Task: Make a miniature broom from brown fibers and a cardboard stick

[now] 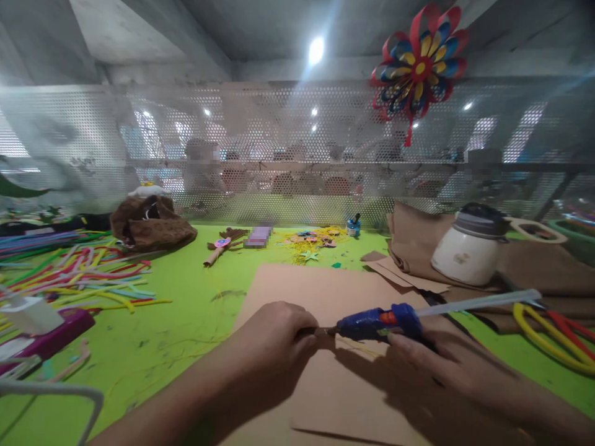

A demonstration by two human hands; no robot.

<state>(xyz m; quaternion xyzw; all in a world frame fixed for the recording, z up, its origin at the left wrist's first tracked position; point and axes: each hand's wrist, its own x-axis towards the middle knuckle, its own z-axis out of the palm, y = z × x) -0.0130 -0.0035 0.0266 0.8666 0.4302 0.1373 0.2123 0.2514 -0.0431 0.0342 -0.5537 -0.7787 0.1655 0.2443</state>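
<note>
Fingers of the left hand (pixel 274 334) pinch a small brown piece (pixel 325 336) at center; the right hand (pixel 446 353), lower right, grips the glue gun (pixel 381 323), its palm hidden.

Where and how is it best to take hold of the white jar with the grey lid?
Best grip the white jar just under its grey lid, coming from above. The body is narrower there and widens below, so fingers should hardly slip off; nothing covers the lid.
</note>
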